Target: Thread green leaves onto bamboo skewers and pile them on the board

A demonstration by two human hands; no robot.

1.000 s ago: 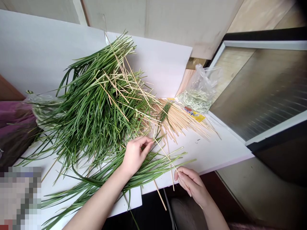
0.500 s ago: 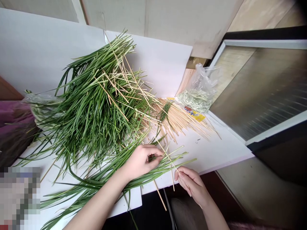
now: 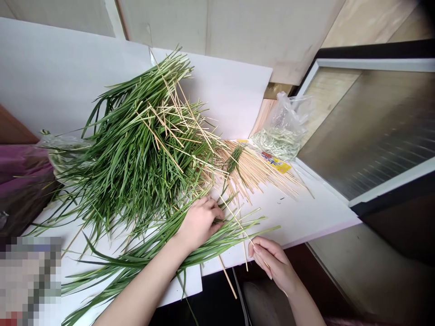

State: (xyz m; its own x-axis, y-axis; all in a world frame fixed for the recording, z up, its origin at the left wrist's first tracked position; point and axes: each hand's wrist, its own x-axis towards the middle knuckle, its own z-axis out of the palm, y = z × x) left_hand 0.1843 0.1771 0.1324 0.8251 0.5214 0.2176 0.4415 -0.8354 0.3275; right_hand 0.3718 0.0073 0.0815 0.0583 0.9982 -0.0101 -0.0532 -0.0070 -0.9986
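While a heap of long green leaves (image 3: 136,154) spills across a white tabletop (image 3: 322,213), a person's left hand (image 3: 200,222) curls palm-down around a looser bunch of blades (image 3: 170,240) lying nearer the tabletop's edge. Its fingers are closed over the leaves, and the wrist angles up from a bare forearm (image 3: 142,285) reaching in from the lower left.

The right hand (image 3: 272,262) comes in from the lower right, its thumb and fingertips pinched narrowly on a thin bamboo skewer (image 3: 236,222). That skewer slants up across the blades and passes just beside the left hand's fingers (image 3: 217,215). The hands stand apart, with the leaf tips stretching out between and beyond them.

More bamboo skewers (image 3: 254,172) fan out in a dense spread at the right side of the heap, and others (image 3: 173,113) lie tangled among its leaves. A loose skewer (image 3: 227,276) lies across the front edge of the tabletop, its end jutting past it.

At the back, a clear plastic bag (image 3: 277,140) of pale green cut pieces sits beside a yellow printed packet (image 3: 277,163). A second plastic bag (image 3: 64,151) lies at the heap's left side, near a purple cloth (image 3: 23,174). A glass-fronted panel (image 3: 360,131) stands at the right.
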